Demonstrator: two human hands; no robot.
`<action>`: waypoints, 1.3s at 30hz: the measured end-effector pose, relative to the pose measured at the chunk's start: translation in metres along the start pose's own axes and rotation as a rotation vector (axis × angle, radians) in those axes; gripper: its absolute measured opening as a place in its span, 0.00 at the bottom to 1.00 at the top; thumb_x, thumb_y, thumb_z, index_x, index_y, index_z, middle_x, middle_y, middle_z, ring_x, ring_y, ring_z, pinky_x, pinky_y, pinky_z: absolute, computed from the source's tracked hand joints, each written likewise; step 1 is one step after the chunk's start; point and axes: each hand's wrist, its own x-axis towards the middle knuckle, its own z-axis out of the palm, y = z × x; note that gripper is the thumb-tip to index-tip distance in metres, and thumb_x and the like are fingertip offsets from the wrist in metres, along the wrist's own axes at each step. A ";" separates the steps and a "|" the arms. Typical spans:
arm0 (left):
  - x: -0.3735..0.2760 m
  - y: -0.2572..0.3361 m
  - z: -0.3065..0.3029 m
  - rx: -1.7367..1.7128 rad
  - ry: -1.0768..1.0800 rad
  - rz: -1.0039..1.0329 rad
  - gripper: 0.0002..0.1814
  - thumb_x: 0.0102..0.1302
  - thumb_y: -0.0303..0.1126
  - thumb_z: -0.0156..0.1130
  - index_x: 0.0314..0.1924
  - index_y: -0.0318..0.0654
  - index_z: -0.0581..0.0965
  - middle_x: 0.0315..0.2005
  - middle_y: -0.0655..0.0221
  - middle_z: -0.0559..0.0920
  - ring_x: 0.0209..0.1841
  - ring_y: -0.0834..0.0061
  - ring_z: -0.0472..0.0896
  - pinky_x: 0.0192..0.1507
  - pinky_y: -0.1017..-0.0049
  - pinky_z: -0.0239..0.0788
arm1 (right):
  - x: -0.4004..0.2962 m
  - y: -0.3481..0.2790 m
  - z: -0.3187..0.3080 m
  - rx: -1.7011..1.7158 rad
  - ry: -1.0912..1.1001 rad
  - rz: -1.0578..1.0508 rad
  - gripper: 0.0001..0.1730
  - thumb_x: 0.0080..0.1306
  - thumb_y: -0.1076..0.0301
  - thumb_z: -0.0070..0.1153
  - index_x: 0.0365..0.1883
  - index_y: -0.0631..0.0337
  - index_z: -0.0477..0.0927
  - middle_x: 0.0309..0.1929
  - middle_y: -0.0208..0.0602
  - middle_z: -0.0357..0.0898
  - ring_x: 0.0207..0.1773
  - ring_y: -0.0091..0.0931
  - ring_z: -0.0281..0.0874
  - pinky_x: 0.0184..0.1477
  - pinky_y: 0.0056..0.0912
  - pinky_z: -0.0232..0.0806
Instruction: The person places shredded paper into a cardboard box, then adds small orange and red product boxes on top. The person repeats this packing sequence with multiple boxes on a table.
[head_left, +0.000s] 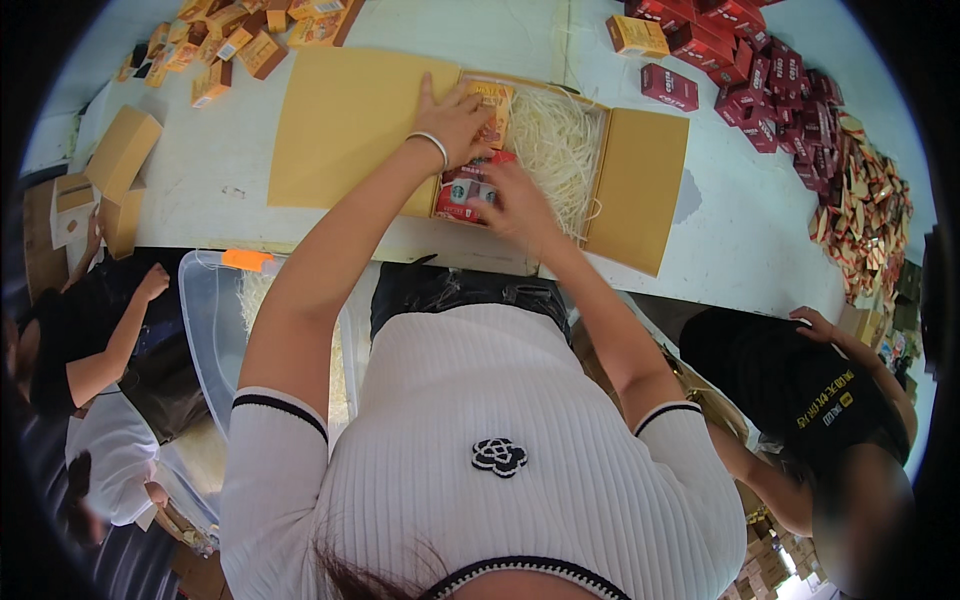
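In front of me lies an open kraft cardboard gift box (637, 191), its flaps folded out to both sides. Pale shredded paper filler (553, 146) covers its right part. Along its left side sit an orange printed carton (498, 112) at the far end and a red Starbucks pack (459, 196) at the near end. My left hand (452, 124) rests spread over the orange carton's left edge, fingertips on it. Slightly blurred, my right hand (517, 199) is at the right side of the red pack, fingers bent over it; whether it grips the pack is unclear.
On the white table (757, 240), orange cartons (244, 45) lie far left and dark red Costa boxes (765, 90) far right, beside a heap of small packets (862, 217). A plastic tub (206, 322) stands below. People work at left (97, 337) and right (787, 382).
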 end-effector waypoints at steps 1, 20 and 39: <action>0.001 0.001 0.000 0.007 -0.006 0.004 0.34 0.54 0.56 0.54 0.59 0.54 0.63 0.61 0.74 0.61 0.67 0.71 0.49 0.59 0.39 0.25 | 0.007 -0.012 0.010 -0.008 -0.015 0.010 0.23 0.51 0.66 0.59 0.44 0.63 0.70 0.43 0.45 0.69 0.44 0.39 0.69 0.42 0.39 0.66; 0.001 -0.011 0.014 -0.010 0.116 0.077 0.36 0.50 0.58 0.57 0.57 0.52 0.65 0.56 0.71 0.65 0.64 0.72 0.53 0.60 0.45 0.31 | 0.002 0.032 -0.087 -0.482 0.377 0.204 0.16 0.54 0.67 0.57 0.39 0.65 0.75 0.36 0.42 0.76 0.38 0.31 0.74 0.40 0.35 0.66; -0.001 -0.009 0.018 -0.020 0.176 0.070 0.36 0.48 0.58 0.58 0.56 0.51 0.67 0.55 0.72 0.66 0.63 0.72 0.54 0.61 0.45 0.30 | -0.012 0.033 -0.057 1.521 0.304 0.432 0.05 0.56 0.73 0.54 0.30 0.64 0.75 0.29 0.34 0.74 0.28 0.23 0.71 0.35 0.24 0.66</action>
